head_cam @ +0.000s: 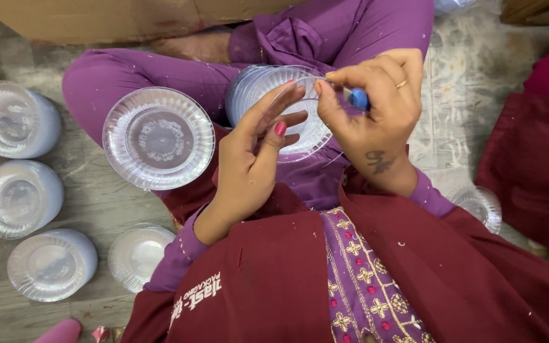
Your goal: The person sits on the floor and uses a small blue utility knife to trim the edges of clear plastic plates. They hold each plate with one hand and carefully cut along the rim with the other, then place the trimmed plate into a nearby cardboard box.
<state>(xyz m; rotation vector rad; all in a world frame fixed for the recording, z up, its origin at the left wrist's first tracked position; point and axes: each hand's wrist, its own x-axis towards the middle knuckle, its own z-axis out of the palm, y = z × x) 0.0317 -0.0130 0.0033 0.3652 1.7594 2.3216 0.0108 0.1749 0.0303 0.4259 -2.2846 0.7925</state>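
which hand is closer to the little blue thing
Right. The right hand pinches the small blue piece in its fingers; the left hand is off to its left, fingertips on the clear bowl stack.

At the centre of the frame, the left hand (pixel 255 159) rests its fingertips on the rim of a stack of clear plastic bowls (pixel 268 95) lying on the person's purple-clad lap. The right hand (pixel 376 108), upper right of centre, pinches a small blue tool (pixel 358 98) against that stack. A second clear stack (pixel 158 138) stands just left of it. Four more stacks (pixel 17 121) sit on the floor (pixel 96 203) along the left edge.
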